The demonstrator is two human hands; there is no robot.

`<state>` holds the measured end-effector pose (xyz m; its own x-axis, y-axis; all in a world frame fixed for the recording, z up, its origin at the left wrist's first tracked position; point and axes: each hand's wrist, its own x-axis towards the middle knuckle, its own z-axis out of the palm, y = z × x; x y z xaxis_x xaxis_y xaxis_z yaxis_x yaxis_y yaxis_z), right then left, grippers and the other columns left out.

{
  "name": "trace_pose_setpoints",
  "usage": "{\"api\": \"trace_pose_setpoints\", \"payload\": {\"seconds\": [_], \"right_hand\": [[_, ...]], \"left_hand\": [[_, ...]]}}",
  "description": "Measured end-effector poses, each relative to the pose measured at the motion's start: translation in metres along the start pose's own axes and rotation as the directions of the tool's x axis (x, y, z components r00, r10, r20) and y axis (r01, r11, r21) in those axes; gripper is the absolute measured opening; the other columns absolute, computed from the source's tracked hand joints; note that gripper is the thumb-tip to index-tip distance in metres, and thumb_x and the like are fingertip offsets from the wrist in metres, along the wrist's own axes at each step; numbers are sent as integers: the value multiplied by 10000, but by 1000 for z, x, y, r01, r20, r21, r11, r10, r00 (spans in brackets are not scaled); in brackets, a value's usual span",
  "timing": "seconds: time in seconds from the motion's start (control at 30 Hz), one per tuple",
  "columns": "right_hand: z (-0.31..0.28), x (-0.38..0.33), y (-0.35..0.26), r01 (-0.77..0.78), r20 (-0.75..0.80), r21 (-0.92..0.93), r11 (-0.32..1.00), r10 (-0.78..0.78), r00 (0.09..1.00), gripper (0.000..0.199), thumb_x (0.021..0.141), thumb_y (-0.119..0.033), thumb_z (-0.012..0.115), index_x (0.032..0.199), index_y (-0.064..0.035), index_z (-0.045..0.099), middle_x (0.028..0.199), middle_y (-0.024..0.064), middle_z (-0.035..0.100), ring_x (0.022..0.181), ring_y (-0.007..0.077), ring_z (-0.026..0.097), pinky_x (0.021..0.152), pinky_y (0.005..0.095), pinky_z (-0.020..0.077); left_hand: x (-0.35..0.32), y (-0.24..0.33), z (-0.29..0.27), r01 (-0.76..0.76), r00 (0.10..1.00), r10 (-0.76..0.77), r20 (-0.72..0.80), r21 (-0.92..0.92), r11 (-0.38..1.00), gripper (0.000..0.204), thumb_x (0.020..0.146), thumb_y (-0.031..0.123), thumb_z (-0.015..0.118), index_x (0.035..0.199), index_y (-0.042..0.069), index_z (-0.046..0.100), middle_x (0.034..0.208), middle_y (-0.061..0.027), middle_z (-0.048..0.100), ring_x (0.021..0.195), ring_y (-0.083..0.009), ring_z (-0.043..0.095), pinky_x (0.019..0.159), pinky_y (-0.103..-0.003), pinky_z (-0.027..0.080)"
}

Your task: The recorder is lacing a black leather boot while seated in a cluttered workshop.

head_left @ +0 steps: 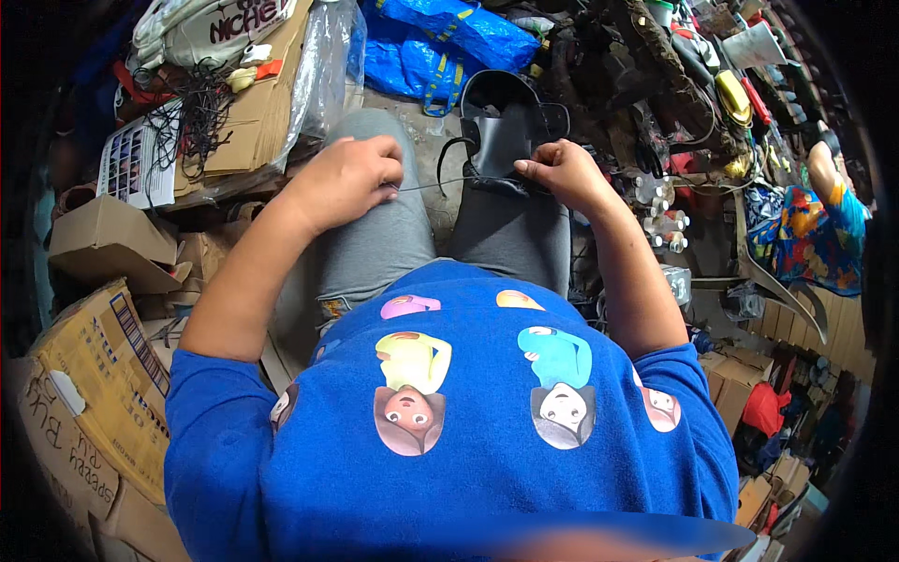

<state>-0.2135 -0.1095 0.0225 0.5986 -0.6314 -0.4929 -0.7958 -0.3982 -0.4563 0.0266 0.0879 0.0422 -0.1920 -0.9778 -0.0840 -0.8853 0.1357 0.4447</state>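
Observation:
A black leather shoe (501,136) with loose strap loops at its sides rests on my right thigh. Its opening points away from me, and its near edge lies close to my right hand. From that near edge a thin dark thread (421,187) runs taut to the left. My left hand (351,178) is closed on the thread's other end, just above my left knee. Thumb and fingertips of my right hand (564,173) pinch together at the shoe's near right edge. Whether a needle or the thread's end is also between those fingers cannot be made out.
Blue plastic bags (449,42) lie on the floor beyond my knees. To the left are flattened cardboard (248,122), a tangle of black cords (201,117) and an open carton (117,239). Small bottles (665,225) and heaped tools stand right. Another person's arm (824,173) shows far right.

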Motion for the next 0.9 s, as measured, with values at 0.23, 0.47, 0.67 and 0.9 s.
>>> {"api": "trace_pose_setpoints", "payload": {"seconds": [0.23,0.47,0.67,0.9], "right_hand": [[22,4,-3,223,-188,-69,972,-232,954,332,719,-407,728,855,-106,702,824,89,645,815,280,629,730,383,471],[16,-29,-22,356,-340,-465,811,-534,774,253,711,-347,730,811,-128,651,866,62,602,888,249,588,760,406,386],[7,-21,3,342,66,64,938,-346,936,255,824,-261,632,776,-12,608,672,172,567,594,274,555,564,391,434],[4,-44,18,378,19,217,900,-391,920,298,854,-202,607,696,14,476,599,106,407,577,154,404,546,352,377]], "left_hand": [[12,-17,-8,89,968,-129,-213,-185,979,184,807,87,633,985,38,640,1043,-117,604,952,-275,595,869,-336,462],[113,4,44,-233,963,154,-223,-391,891,201,792,148,662,972,60,643,1060,-106,563,1015,-262,554,886,-350,445],[144,-7,66,-228,974,192,-123,-499,836,206,743,226,725,856,82,632,953,-72,502,913,-209,533,817,-317,445],[148,-11,70,-223,975,194,-109,-528,820,237,747,278,732,827,81,628,939,-72,496,886,-203,520,796,-308,440]]}}
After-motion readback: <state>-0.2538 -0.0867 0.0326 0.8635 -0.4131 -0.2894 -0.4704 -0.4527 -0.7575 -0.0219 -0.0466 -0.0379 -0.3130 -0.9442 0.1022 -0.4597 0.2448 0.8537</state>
